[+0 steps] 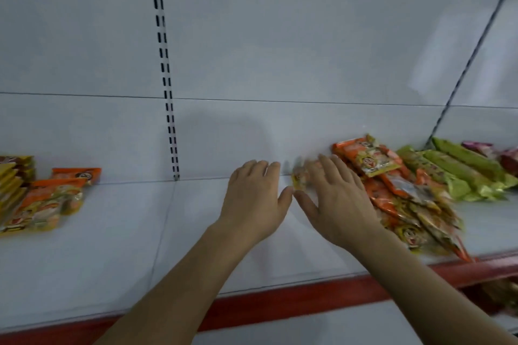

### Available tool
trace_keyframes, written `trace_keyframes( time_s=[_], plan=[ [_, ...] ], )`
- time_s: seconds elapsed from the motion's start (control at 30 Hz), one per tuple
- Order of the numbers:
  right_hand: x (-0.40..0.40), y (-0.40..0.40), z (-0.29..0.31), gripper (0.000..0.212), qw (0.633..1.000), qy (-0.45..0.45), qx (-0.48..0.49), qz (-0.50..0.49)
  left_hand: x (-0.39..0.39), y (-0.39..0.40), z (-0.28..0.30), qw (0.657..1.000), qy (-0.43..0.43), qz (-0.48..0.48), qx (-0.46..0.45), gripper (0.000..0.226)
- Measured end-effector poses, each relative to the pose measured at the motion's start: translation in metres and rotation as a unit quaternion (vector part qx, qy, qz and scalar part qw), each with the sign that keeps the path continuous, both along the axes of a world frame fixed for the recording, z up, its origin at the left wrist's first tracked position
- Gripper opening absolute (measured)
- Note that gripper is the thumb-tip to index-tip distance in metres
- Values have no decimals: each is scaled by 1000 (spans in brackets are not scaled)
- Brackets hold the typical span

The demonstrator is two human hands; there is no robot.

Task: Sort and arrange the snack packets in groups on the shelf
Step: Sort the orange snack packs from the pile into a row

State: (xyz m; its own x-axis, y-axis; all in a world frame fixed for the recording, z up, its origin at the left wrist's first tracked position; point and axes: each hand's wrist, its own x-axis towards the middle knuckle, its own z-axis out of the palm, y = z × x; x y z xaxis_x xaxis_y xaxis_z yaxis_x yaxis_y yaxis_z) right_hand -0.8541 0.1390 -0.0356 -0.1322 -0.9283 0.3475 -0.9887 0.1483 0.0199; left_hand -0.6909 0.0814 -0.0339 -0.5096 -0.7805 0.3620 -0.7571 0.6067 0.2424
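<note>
A white shelf [196,246] holds snack packets in clusters. My left hand [253,199] hovers flat over the bare middle of the shelf, fingers straight, holding nothing. My right hand [336,202] is beside it with spread fingers over a small blurred orange packet [300,179]; whether the fingers touch it is unclear. A loose pile of orange packets [403,199] lies just right of that hand. Green packets [459,173] sit further right. At the far left lie orange packets [47,204] and a stack of yellow packets [12,179].
The shelf has a red front edge [280,300] and a white back panel with a slotted upright [168,92]. Purple-red packets [501,154] sit at the far right. A lower shelf with blurred goods [493,294] shows beneath on the right.
</note>
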Motion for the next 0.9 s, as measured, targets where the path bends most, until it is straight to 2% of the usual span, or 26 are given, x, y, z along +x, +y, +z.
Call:
trace_keyframes(
  time_s=[0.17,0.27,0.37,0.53,0.63,0.7,0.77,0.83,0.9],
  plan=[
    [-83,36,3,65,1000,2,3,-27,-84,24,-6,998,28,-34,49,38],
    [-125,56,5,60,998,-11,-24,-58,-122,37,-8,997,44,-44,44,35],
    [-160,68,3,65,996,-34,-5,-86,-149,46,-9,994,56,-64,66,33],
    [-179,67,-2,46,991,-101,11,-90,-167,53,-10,988,95,-70,95,27],
    [-181,65,-4,53,984,-127,-10,-128,-174,53,-10,982,139,-74,104,26],
    [-182,67,-6,55,974,-147,-6,-174,-180,54,-7,979,156,-84,105,27],
    [-185,68,-11,40,968,-151,-3,-199,-189,53,-1,978,156,-81,115,32],
    [-187,67,-14,26,971,-133,-16,-197,-202,50,4,978,148,-60,131,43],
    [-190,67,-15,24,976,-115,-44,-182,-214,48,8,978,134,-29,155,56]
  ],
)
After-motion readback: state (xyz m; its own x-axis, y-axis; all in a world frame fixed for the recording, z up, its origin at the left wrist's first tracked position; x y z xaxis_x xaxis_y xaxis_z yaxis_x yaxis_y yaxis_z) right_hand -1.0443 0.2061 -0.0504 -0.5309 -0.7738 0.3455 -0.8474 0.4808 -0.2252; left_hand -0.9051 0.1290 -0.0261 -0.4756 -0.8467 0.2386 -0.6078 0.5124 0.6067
